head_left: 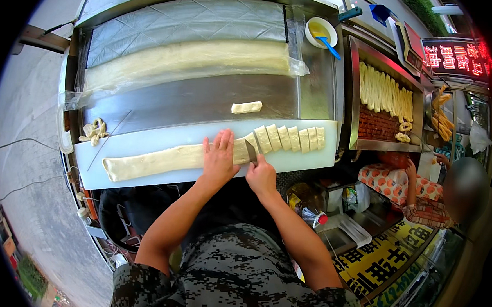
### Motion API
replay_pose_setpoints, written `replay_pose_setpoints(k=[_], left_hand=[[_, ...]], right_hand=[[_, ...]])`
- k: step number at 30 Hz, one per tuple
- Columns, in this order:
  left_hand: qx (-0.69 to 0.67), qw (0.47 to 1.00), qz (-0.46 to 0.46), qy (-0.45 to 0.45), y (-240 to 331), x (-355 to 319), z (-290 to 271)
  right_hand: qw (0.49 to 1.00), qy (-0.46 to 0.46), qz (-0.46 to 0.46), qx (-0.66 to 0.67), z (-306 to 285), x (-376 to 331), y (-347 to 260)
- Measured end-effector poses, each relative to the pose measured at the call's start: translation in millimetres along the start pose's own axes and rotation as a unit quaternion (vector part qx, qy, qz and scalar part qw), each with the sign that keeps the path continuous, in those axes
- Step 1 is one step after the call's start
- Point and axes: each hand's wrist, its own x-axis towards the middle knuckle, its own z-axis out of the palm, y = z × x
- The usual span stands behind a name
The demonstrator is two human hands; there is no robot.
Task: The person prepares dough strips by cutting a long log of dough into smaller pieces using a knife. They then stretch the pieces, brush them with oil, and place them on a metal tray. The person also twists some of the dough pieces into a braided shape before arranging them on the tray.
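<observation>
A long flat strip of dough lies across a white cutting board. My left hand rests flat on the strip near its right end, fingers stretched out. My right hand grips a knife, whose dark blade stands at the dough just right of my left hand. To the right of the blade, several cut dough pieces lie side by side in a row. One loose dough piece sits on the metal counter beyond the board. The knife's handle is mostly hidden in my right hand.
A long plastic-covered dough roll lies at the back. A white bowl with yellow liquid and a blue-handled utensil stands back right, beside a tray of dough strips. Dough scraps lie left. A person is at far right, near an oil bottle.
</observation>
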Motion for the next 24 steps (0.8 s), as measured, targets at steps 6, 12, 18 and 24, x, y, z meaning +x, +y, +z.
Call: replay_pose_setpoints(k=[6,12,18,24], left_hand=[[0.001,1.000,-0.009,0.003,-15,-8,-4],[-0.004,1.000,-0.014,0.013,-19,-12,-6],[0.000,1.000,-0.009,0.018,-25,-13,-9],[0.001,1.000,-0.023,-0.003,-38,-25,-17]], right_hand=[[0.996,-0.062,0.024,-0.054,-5,53,-37],[0.995,-0.067,0.041,-0.058,-16,-8,0],[1.000,-0.025,0.012,0.007,16,-6,-34],[0.996,-0.073,0.023,-0.038,11,46,-64]])
